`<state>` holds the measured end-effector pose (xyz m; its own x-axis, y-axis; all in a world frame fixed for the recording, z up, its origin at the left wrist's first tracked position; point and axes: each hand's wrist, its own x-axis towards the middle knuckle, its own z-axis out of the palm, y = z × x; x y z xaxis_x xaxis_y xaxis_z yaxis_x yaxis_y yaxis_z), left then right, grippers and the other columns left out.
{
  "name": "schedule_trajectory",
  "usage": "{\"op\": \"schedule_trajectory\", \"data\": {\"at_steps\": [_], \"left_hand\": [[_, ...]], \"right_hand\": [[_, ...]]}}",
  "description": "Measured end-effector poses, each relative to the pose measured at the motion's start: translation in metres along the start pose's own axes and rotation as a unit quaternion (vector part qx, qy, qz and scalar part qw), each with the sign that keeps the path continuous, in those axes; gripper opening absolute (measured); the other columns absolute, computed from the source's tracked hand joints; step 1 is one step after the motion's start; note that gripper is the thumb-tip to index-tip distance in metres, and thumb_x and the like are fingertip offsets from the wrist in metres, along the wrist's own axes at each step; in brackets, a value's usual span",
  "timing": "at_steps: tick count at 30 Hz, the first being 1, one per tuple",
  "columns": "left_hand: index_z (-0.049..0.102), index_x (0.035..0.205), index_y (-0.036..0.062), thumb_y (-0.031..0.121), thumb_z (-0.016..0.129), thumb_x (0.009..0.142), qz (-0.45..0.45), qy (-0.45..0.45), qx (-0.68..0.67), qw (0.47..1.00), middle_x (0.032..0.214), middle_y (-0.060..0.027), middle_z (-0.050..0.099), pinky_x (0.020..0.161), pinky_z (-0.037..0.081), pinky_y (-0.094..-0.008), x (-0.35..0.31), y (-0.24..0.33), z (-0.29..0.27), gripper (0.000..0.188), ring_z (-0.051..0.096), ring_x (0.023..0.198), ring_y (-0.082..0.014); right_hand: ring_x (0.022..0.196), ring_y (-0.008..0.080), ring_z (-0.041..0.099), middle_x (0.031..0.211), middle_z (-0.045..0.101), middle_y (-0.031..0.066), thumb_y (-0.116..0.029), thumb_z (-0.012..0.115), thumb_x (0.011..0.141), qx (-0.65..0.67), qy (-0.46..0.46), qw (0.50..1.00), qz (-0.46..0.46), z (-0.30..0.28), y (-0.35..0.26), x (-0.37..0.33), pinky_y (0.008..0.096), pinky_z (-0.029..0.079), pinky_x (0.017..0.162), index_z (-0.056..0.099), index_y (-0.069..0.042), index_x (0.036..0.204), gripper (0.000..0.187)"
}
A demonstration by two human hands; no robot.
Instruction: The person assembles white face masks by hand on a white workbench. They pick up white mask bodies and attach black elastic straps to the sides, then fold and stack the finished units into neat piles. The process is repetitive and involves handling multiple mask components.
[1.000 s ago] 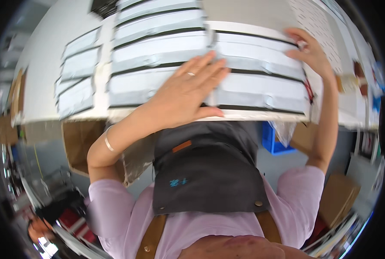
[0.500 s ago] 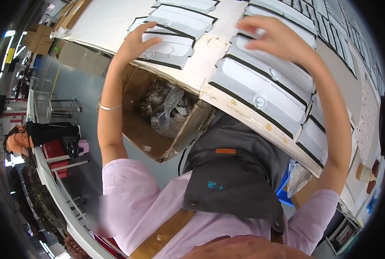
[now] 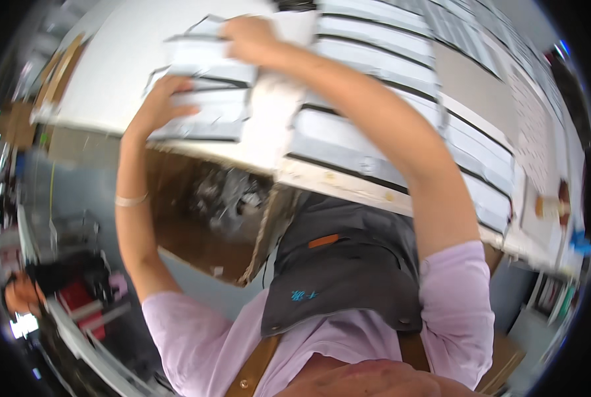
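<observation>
On the left of the white table lies a short row of flat white-grey pieces with black edge strips (image 3: 219, 109). Over the left ends of the nearest ones is my left hand (image 3: 159, 109), its thumb and fingers apart. My right hand (image 3: 252, 41) has its fingers curled together at the right end of a farther piece (image 3: 206, 56) in that row. Blur hides what is between these fingers. Beneath my right forearm runs a second row of similar flat pieces (image 3: 348, 139).
An open cardboard box (image 3: 196, 248) with crumpled clear plastic stands below the front edge of the white table (image 3: 269, 132). More flat pieces (image 3: 474, 192) lie to the right. Another cardboard box (image 3: 17, 126) is at the far left. A bottle (image 3: 550, 206) stands at the right.
My right hand has moved left, from the right row to the left row, and its fingers have curled in. My left hand stays by the left row. The whole view has shifted and blurred.
</observation>
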<state>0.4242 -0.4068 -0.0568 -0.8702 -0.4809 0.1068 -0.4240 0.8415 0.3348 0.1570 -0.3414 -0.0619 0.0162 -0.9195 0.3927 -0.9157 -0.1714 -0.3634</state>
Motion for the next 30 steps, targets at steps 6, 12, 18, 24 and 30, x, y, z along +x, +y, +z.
{"op": "schedule_trajectory", "data": {"at_steps": [6, 12, 18, 24, 30], "left_hand": [[0.059, 0.111, -0.0010, 0.018, 0.088, 0.070, -0.066, 0.036, 0.016, 0.997, 0.105, -0.0132, 0.057, 0.093, 0.045, -0.0373, -0.025, -0.039, 0.008, 0.054, 0.056, 0.100, -0.0296], [0.059, 0.124, -0.0079, 0.010, 0.070, 0.094, -0.102, 0.161, 0.011, 0.982, 0.118, -0.0167, 0.066, 0.099, 0.042, -0.0317, -0.055, -0.007, -0.024, 0.037, 0.059, 0.108, -0.0247], [0.076, 0.097, -0.0047, 0.022, 0.076, 0.092, -0.156, 0.169, 0.170, 0.958, 0.087, -0.0192, 0.075, 0.068, 0.054, -0.0393, -0.166, -0.038, -0.099, 0.028, 0.066, 0.071, -0.0277], [0.076, 0.084, 0.0056, 0.030, 0.082, 0.087, -0.124, 0.355, 0.232, 0.897, 0.077, -0.0143, 0.072, 0.063, 0.054, -0.0364, -0.155, 0.047, -0.107, 0.025, 0.067, 0.068, -0.0250], [0.054, 0.136, -0.0090, 0.016, 0.062, 0.102, -0.199, 0.316, -0.050, 0.926, 0.137, -0.0133, 0.060, 0.107, 0.038, -0.0276, -0.128, 0.001, -0.128, 0.044, 0.055, 0.123, -0.0176]], "right_hand": [[0.086, 0.0309, 0.071, 0.081, 0.071, 0.0137, -0.013, 0.070, 0.072, 0.000, 0.103, 0.981, -0.163, -0.114, -0.058, -0.011, 0.0463, 0.055, 0.068, 0.069, -0.005, 0.082, 0.013], [0.103, 0.0323, 0.070, 0.109, 0.074, 0.0179, -0.026, 0.080, 0.076, 0.142, 0.198, 0.960, -0.140, -0.228, 0.032, -0.082, 0.0370, 0.054, 0.090, 0.073, -0.005, 0.114, 0.044], [0.117, 0.0287, 0.065, 0.126, 0.068, 0.0174, -0.038, 0.079, 0.078, 0.055, 0.206, 0.973, 0.091, -0.355, 0.091, -0.222, 0.0330, 0.050, 0.101, 0.072, -0.009, 0.122, 0.053], [0.088, 0.0121, 0.063, 0.097, 0.071, 0.0044, -0.007, 0.080, 0.080, 0.161, 0.267, 0.936, 0.163, -0.423, 0.161, -0.323, 0.0267, 0.051, 0.079, 0.071, -0.004, 0.108, 0.030], [0.090, 0.0135, 0.062, 0.097, 0.071, 0.0054, -0.019, 0.083, 0.080, -0.036, 0.161, 0.941, 0.296, -0.423, 0.186, -0.397, 0.0296, 0.050, 0.079, 0.072, -0.003, 0.111, 0.037]]}}
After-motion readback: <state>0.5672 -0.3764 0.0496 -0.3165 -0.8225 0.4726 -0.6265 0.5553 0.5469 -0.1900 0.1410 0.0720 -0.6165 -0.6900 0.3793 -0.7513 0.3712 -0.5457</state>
